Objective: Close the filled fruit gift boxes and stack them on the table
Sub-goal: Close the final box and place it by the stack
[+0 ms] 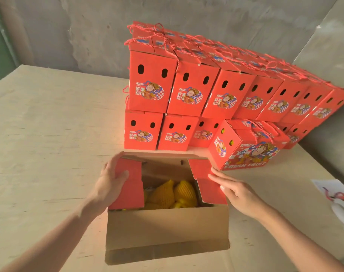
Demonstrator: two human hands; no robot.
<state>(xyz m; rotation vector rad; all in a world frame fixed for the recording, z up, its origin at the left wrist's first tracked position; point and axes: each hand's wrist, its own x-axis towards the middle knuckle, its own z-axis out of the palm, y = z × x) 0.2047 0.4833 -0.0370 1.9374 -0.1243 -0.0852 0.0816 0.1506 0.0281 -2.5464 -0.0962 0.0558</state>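
While the open gift box (167,222) sat between the hands, the left hand (110,181) gripped its left flap (132,193) and the right hand (238,191), fingers straight, touched the right flap (211,190), seemingly to fold both over the netted fruit (165,193); the finished stack (187,91) stood beyond.

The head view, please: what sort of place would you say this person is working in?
Probably a fruit packing room or small warehouse: rows of closed red gift boxes stacked on a bare plywood table, an open box holding yellow fruit in foam netting, and a rough concrete wall behind.
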